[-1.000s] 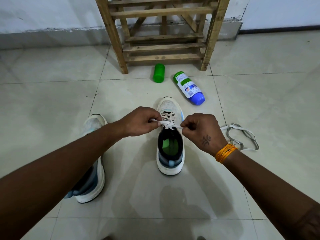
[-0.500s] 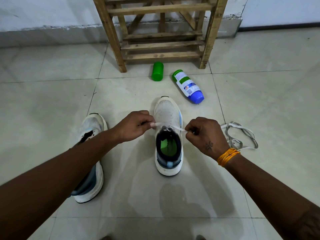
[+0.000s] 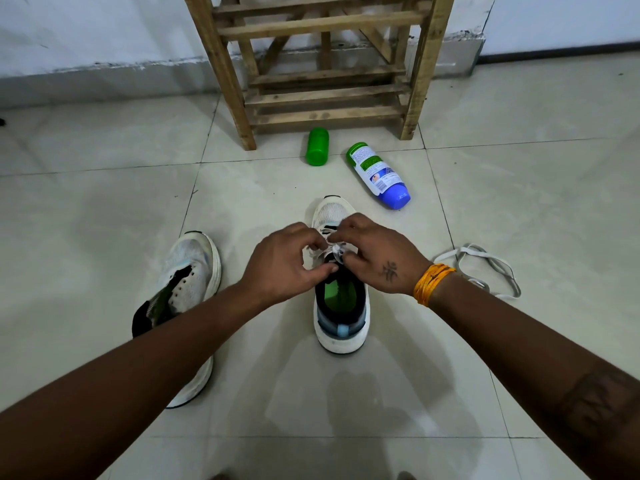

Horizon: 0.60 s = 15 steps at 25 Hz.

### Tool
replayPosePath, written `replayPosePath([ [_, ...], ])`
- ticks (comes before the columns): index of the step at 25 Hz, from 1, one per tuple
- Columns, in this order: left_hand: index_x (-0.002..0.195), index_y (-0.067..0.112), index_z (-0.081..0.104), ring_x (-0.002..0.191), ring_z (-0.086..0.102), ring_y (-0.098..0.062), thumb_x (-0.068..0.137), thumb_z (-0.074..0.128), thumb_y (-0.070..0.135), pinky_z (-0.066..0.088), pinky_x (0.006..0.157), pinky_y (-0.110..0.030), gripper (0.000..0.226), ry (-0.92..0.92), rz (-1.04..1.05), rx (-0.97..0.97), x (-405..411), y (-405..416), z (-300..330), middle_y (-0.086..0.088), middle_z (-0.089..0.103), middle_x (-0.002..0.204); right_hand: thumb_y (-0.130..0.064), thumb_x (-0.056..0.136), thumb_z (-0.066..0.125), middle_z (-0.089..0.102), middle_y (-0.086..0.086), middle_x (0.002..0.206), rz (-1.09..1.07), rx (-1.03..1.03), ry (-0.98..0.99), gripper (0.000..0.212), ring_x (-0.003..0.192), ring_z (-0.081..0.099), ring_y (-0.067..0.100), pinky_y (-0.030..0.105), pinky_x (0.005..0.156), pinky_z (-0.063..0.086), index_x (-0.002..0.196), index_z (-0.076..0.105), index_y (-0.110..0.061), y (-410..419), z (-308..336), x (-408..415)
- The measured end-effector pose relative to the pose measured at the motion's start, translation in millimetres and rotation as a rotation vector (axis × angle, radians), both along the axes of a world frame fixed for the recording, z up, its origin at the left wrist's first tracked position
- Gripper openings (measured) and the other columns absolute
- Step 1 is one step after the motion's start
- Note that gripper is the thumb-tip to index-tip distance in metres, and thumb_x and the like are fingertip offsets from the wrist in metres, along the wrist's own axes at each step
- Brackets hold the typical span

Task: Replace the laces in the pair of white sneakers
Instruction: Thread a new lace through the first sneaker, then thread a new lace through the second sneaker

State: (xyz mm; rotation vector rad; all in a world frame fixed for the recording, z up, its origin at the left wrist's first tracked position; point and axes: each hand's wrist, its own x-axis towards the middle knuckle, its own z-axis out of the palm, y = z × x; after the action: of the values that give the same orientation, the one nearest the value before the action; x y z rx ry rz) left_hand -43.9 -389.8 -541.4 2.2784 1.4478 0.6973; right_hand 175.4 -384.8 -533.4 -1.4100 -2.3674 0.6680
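Left: a worn white mesh sneaker with a black tongue and no lace [image 3: 188, 271] stands on the pale tiled floor [image 3: 86, 220], toe pointing away, its rows of eyelets bare; the person's left forearm crosses over its heel end.

Centre: a second white mesh sneaker with a green insole and a blue heel tab [image 3: 341, 306] stands upright, toe away, well apart from the first. Both hands meet over its tongue. The left hand [image 3: 282, 263] has its fingers curled, thumb and fingertips pinching the flat white lace [image 3: 334, 249] at the top eyelets. The right hand [image 3: 375, 258], with a small dark tattoo on its back and an orange thread band [image 3: 431, 282] at the wrist, pinches the same lace from the other side — the 2 hands nearly touch, and the lace is bunched between them. Whether a knot is formed cannot be told.

Behind: a slatted wooden rack [image 3: 322, 64] stands against the white wall. In front of it lie 2 items: a green plastic cap [image 3: 317, 146] and, just beside it, a white-labelled bottle with a blue base [image 3: 379, 174], tipped on its side.

Right: a loose greyish-white flat lace [image 3: 485, 265] lies in loops on the floor, partly hidden by the right wrist.
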Motion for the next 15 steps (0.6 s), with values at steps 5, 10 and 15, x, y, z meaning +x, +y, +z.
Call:
replayPosePath([
  [5, 0.102, 0.035, 0.065, 0.067, 0.061, -0.006, 0.074, 0.076, 0.051, 0.052, 0.066, -0.03, 0.034, 0.015, 0.007, -0.04, 0, -3, 1, 0.016, 0.062, 0.097, -0.032, 0.09, 0.059, 0.058, -0.009, 0.094, -0.09, 0.011, 0.119, 0.02, 0.071, 0.05, 0.002, 0.033, 0.071, 0.045, 0.106, 0.069, -0.028, -8, -16, 6],
  [10, 0.097, 0.029, 0.071, 0.065, 0.064, -0.004, 0.075, 0.087, 0.039, 0.047, 0.064, -0.018, 0.029, -0.154, 0.143, -0.164, 10, -8, 3, 0.014, 0.069, 0.093, -0.05, 0.089, 0.058, 0.059, -0.007, 0.117, -0.274, -0.055, 0.264, 0.043, 0.101, 0.061, 0.01, 0.03, 0.086, 0.05, 0.127, 0.061, -0.03, -33, -19, 8],
  [15, 0.099, 0.027, 0.071, 0.064, 0.054, 0.004, 0.085, 0.075, 0.037, 0.045, 0.066, -0.024, 0.018, -0.209, 0.137, -0.012, 37, -8, 28, 0.01, 0.065, 0.086, -0.031, 0.094, 0.068, 0.068, -0.012, 0.106, -0.597, -0.014, 0.454, 0.017, 0.087, 0.065, 0.004, 0.028, 0.081, 0.053, 0.109, 0.07, -0.023, -57, -17, 33],
])
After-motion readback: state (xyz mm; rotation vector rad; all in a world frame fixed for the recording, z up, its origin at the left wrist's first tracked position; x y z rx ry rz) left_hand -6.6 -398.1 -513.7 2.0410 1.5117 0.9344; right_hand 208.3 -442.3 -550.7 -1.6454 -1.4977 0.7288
